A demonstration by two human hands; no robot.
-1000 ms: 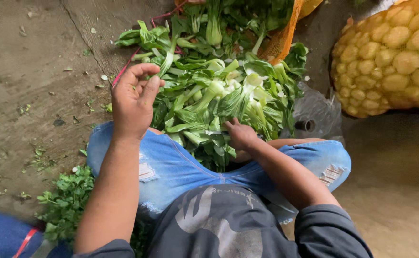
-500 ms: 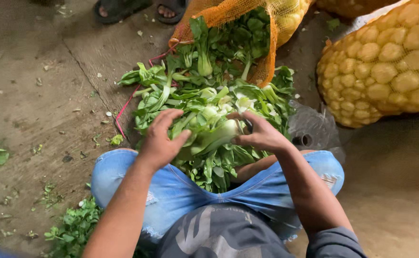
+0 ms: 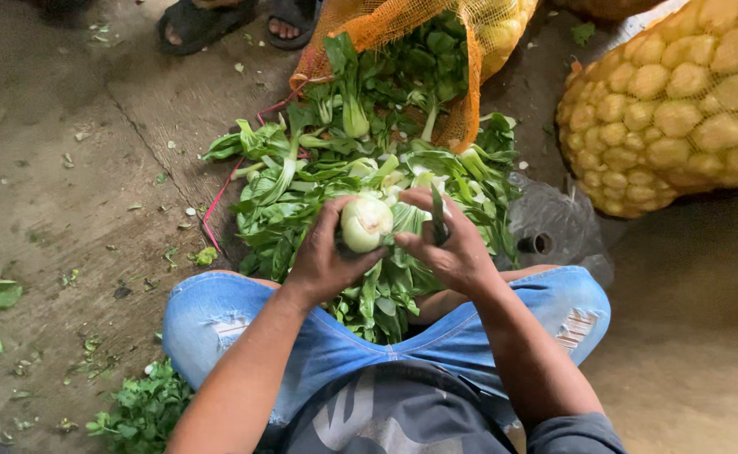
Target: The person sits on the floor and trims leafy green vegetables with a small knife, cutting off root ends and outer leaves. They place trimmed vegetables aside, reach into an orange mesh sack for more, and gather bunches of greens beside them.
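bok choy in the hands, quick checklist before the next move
1. Left hand grips the bok choy at its pale base: ok.
2. Right hand on the leaves beside it: ok.
3. Any blade in the right hand: cannot tell.
4. Pile of greens within reach in front of the knees: ok.
5. Orange mesh sack mouth open, greens spilling out: ok.
6. Another person's sandalled feet near the sack: not ok.
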